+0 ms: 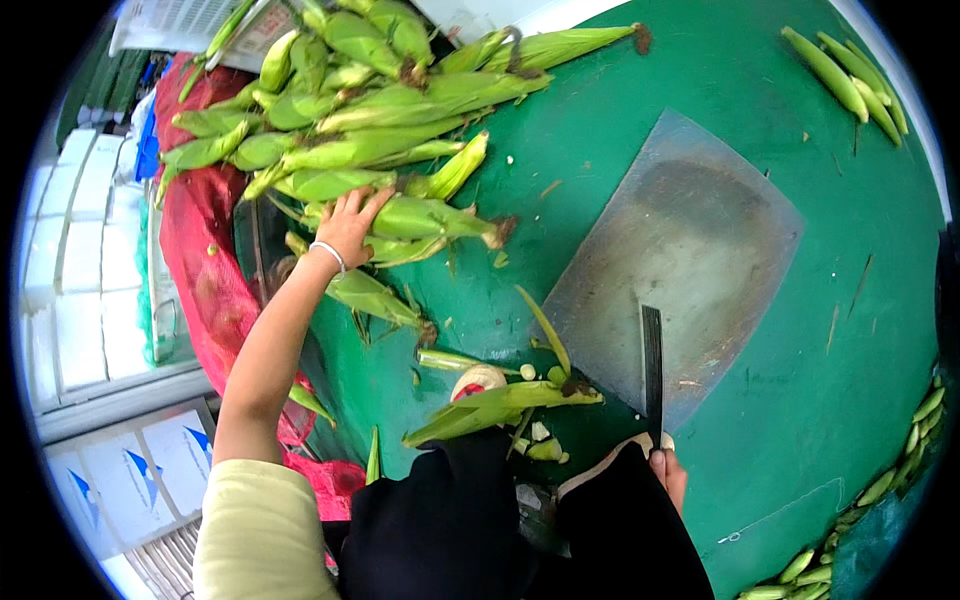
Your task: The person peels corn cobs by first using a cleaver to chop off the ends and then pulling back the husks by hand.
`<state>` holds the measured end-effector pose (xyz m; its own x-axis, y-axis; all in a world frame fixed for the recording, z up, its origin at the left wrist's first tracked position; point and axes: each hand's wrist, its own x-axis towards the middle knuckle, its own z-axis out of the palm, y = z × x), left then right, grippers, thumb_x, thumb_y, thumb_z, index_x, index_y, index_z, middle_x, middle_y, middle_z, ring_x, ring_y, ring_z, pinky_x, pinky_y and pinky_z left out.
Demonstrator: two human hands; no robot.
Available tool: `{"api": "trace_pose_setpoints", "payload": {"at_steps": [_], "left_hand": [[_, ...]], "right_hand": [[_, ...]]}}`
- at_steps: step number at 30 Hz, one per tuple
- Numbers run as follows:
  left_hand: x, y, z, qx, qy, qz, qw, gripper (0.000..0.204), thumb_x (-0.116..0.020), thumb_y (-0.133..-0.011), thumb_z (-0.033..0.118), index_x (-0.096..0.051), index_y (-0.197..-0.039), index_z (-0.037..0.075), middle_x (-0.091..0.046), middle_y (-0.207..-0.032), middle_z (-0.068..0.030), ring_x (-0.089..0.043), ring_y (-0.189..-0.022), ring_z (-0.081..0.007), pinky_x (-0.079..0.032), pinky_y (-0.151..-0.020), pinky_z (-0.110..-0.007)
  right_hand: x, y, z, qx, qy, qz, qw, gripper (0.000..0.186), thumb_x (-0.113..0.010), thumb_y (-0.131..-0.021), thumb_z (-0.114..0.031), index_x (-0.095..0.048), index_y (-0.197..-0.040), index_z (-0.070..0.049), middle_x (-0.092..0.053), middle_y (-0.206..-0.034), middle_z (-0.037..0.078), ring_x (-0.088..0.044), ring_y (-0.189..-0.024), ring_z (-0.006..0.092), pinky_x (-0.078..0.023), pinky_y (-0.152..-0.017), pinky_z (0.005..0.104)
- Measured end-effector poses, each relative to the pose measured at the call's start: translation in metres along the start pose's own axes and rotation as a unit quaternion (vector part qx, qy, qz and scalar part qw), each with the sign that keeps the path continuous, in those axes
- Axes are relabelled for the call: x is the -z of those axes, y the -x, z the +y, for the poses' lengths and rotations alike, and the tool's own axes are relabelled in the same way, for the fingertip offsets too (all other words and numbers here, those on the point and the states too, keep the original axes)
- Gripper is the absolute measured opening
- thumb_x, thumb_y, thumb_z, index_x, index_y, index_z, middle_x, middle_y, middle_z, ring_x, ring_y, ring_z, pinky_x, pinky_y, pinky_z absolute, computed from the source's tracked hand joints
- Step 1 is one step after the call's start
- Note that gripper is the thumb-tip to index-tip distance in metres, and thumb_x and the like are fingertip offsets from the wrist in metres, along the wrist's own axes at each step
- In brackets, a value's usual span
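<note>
My left hand (350, 226), with a white band at the wrist, rests on an ear of corn (430, 218) in its green husk, fingers spread across it. That ear lies at the near side of a large pile of unhusked corn (370, 115). At the lower right, my right hand (670, 474) is closed round the grip of a knife (652, 365). Its dark blade points away from me, over a worn, greyish cutting board (690, 240). Another husked ear (500, 405) lies close to my body, among cut stalk ends.
A green tabletop (850, 250) carries everything. Several trimmed ears (850, 80) lie at the far right, and more corn (890, 480) lies along the lower right edge. Red mesh sacking (200, 220) hangs on the left, beside stacked white boxes (90, 260). White crates stand behind the pile.
</note>
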<state>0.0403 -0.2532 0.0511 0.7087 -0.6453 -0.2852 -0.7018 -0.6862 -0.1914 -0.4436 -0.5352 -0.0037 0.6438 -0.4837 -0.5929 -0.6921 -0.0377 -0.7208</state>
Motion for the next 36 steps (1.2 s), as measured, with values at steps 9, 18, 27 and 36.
{"api": "trace_pose_setpoints", "payload": {"at_steps": [9,18,27,36], "left_hand": [[0.059,0.004,0.064,-0.088,0.273,0.179,0.941,0.081,-0.075,-0.065,0.020,-0.033,-0.134,0.011,-0.050,-0.121,-0.0151,-0.051,-0.109,-0.0324,-0.046,-0.087,-0.042],[0.023,-0.016,0.129,0.045,0.938,0.080,0.333,0.038,-0.063,-0.082,0.020,-0.050,-0.115,0.008,-0.054,-0.117,-0.0093,-0.050,-0.110,-0.0264,-0.038,-0.094,-0.051],[-0.044,0.011,0.194,0.111,0.920,-0.009,0.375,0.036,-0.060,-0.084,0.018,-0.050,-0.117,0.007,-0.055,-0.115,-0.0084,-0.052,-0.108,-0.0247,-0.042,-0.094,-0.047],[-0.060,0.023,0.182,0.083,0.927,-0.011,0.366,0.035,-0.057,-0.085,0.013,-0.050,-0.117,0.001,-0.057,-0.115,-0.0120,-0.056,-0.106,-0.0254,-0.046,-0.092,-0.043]], "right_hand": [[-0.008,-0.007,-0.062,0.032,-0.006,-0.023,0.999,0.043,-0.045,-0.093,-0.036,-0.048,-0.072,0.001,-0.051,-0.056,0.011,-0.051,-0.051,0.0180,-0.040,-0.049,0.0323],[0.009,0.020,-0.085,0.044,-0.073,0.083,0.993,0.039,-0.044,-0.094,-0.035,-0.049,-0.074,-0.001,-0.049,-0.052,0.004,-0.046,-0.049,0.0106,-0.038,-0.046,0.0283],[0.000,-0.044,-0.079,0.029,0.021,0.097,0.995,0.051,-0.041,-0.093,-0.044,-0.047,-0.076,0.003,-0.054,-0.061,0.019,-0.056,-0.059,0.0324,-0.043,-0.059,0.0428],[0.075,-0.016,-0.191,0.296,-0.136,0.202,0.924,0.062,-0.032,-0.086,-0.066,-0.047,-0.071,-0.008,-0.045,-0.050,0.004,-0.043,-0.043,0.0118,-0.033,-0.039,0.0240]]}}
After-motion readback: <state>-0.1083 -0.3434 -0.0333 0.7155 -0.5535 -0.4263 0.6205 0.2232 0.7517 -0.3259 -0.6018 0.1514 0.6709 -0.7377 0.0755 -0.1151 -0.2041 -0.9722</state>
